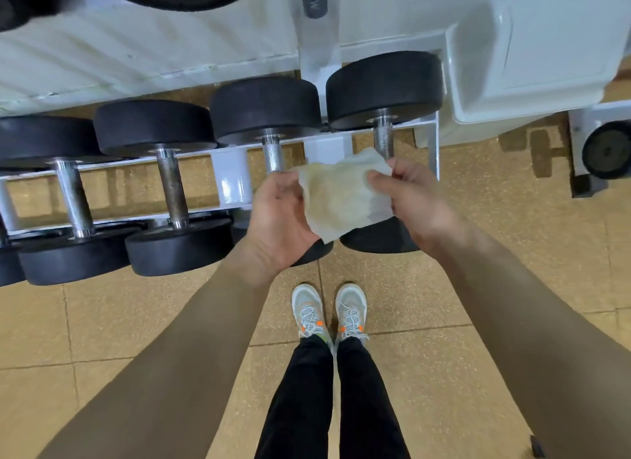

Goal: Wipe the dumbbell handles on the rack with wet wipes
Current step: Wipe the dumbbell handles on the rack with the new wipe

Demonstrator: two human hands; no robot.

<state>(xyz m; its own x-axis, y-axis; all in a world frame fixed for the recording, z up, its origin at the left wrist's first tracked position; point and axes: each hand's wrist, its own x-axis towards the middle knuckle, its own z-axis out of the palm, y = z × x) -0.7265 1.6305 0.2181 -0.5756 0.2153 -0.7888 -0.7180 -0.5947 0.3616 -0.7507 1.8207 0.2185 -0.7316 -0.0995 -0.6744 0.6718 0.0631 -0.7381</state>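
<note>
Both hands, left hand (pixel 276 216) and right hand (pixel 415 199), pinch a crumpled, yellow-stained wipe (pixel 345 195) by its edges, spread above the dumbbells (pixel 160 185) on the white rack (pixel 232 182).

Person had bare forearms (pixel 191 339), slim black trousers (pixel 300 407), pale grey trainers (pixel 309 308) with white laces and small orange tabs at the lacing.

Both bare forearms reach forward, the left from 7 o'clock and the right from 5 o'clock, and converge near the centre. The left hand (pixel 278 219) pinches the wipe (pixel 345 199) at its 9 o'clock edge. The right hand (pixel 418 202) pinches the 3 o'clock edge, thumb on top. The hands are near each other, not touching.
</note>
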